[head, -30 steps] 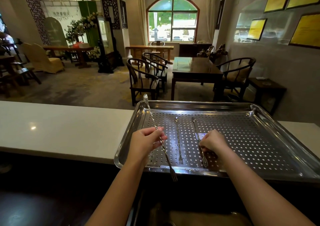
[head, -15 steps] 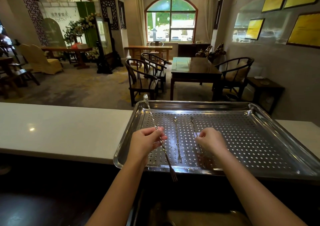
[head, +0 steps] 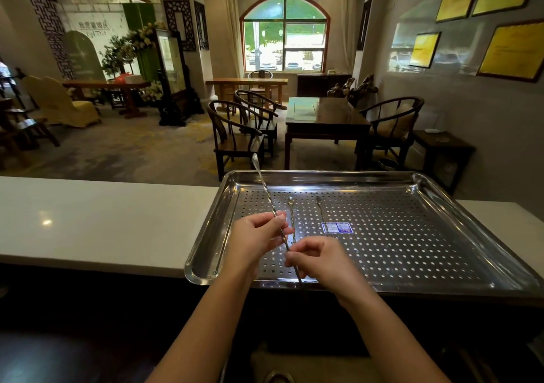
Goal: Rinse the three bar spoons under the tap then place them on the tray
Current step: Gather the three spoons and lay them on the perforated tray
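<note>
L hand [head: 255,239] and R hand [head: 321,260] both pinch twisted bar spoon [head: 268,198], its axis running far-left to near-right over tray [head: 441,265].

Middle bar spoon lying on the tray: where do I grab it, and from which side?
Probably pinch the twisted stem of the middle bar spoon from above, beyond the left hand. It lies flat on the perforated tray, running away from you, so fingers can straddle the thin shaft across its width.

hands [head: 290,247] pinch 1 bar spoon [head: 266,190] | 2 spoons [head: 321,210] on tray [head: 412,235]
</note>
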Action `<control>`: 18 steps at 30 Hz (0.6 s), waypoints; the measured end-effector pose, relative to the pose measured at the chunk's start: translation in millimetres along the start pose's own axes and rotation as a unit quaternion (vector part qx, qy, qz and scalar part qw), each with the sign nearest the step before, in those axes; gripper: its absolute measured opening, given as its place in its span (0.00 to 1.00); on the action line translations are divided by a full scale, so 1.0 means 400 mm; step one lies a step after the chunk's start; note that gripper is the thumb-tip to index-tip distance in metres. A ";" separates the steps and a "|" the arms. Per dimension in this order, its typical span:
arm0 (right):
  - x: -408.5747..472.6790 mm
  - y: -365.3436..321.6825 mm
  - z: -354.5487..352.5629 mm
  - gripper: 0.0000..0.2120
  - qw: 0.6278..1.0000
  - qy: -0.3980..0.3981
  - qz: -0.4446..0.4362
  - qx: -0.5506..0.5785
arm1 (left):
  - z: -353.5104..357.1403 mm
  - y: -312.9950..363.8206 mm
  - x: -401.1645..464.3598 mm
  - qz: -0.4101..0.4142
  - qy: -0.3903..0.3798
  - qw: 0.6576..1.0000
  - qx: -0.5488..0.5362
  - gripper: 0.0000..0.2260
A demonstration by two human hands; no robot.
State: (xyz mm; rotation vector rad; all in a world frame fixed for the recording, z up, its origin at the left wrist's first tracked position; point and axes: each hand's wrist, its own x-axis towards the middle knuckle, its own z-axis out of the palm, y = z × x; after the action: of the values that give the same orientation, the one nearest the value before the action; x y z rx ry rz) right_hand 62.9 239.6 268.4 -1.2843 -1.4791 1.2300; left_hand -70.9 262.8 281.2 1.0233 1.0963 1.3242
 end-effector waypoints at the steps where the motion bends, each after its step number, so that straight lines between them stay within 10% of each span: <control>1: 0.000 0.001 -0.005 0.10 1.000 0.008 -0.002 0.010 | 0.002 0.001 0.002 -0.003 -0.005 1.000 -0.003 0.05; 18: 0.026 -0.003 -0.234 0.03 0.987 0.158 -0.015 -0.001 | 0.273 0.053 0.121 -0.008 -0.108 0.990 0.086 0.09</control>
State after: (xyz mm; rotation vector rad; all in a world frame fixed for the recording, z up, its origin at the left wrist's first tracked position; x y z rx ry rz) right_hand 151.6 264.8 288.2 -1.3810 -1.2648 0.9527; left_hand 29.5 316.6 323.2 1.2511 1.0638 1.0921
